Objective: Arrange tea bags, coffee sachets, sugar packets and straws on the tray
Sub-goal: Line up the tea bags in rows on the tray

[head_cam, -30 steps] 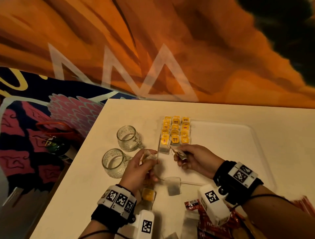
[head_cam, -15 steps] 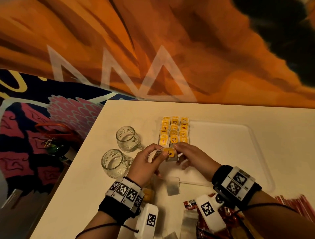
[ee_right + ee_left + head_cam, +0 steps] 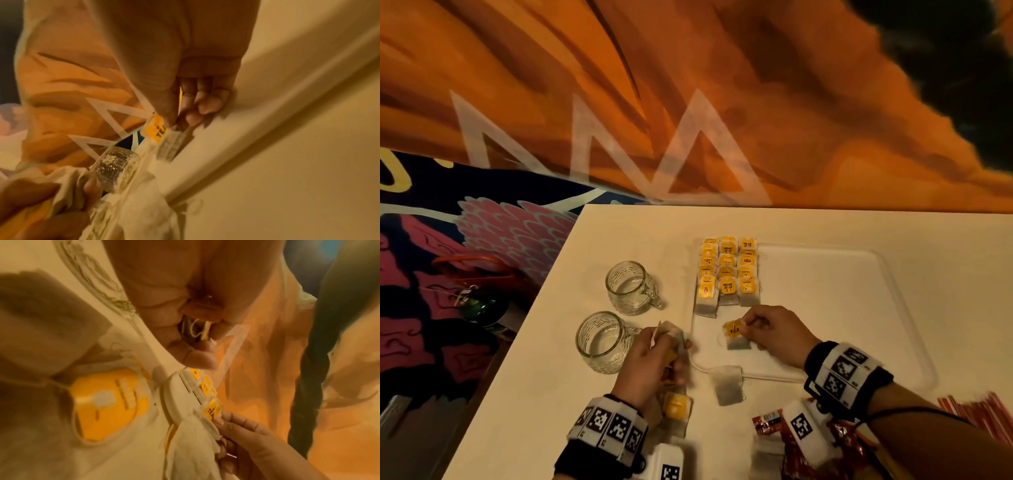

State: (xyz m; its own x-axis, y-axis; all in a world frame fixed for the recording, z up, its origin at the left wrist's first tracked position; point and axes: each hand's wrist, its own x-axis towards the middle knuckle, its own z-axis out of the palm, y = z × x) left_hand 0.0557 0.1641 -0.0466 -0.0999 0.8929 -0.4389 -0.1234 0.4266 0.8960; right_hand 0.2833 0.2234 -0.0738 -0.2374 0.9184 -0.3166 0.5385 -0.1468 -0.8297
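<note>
**Right hand carries a tea bag onto the tray**

Half a second ago both hands met over one tea bag at the middle of the frame. Now they have parted: the right hand [image 3: 774, 334] has drawn that tea bag [image 3: 736, 337] onto the white tray [image 3: 859, 308], while the left hand [image 3: 650, 363] has pulled back toward lower left.

The right fingers [image 3: 170, 113] pinch the bag by its yellow tag, and the bag lies on the tray floor just below a neat block of tea bags [image 3: 729, 274] filling the tray's upper left corner. The left fingers [image 3: 195, 356] are curled round a small bunch of further tea bags [image 3: 671, 337], their strings showing inside the grip. It sits beside the nearer of two glass mugs [image 3: 602, 342], left of the tray.

More tea bags [image 3: 676, 407] lie loose on the table [image 3: 534, 394] near the lower edge, one [image 3: 729, 383] resting across the tray's near rim. Red sachets [image 3: 770, 419] sit at lower centre and red straws [image 3: 979, 407] at lower right, none yet on the tray.

To place this bag well, it likely should slide up until it touches the bottom row of the block, in line with a column, tag facing up, string tucked under. A light pinch should avoid tearing the paper or nudging the rows already set.
</note>
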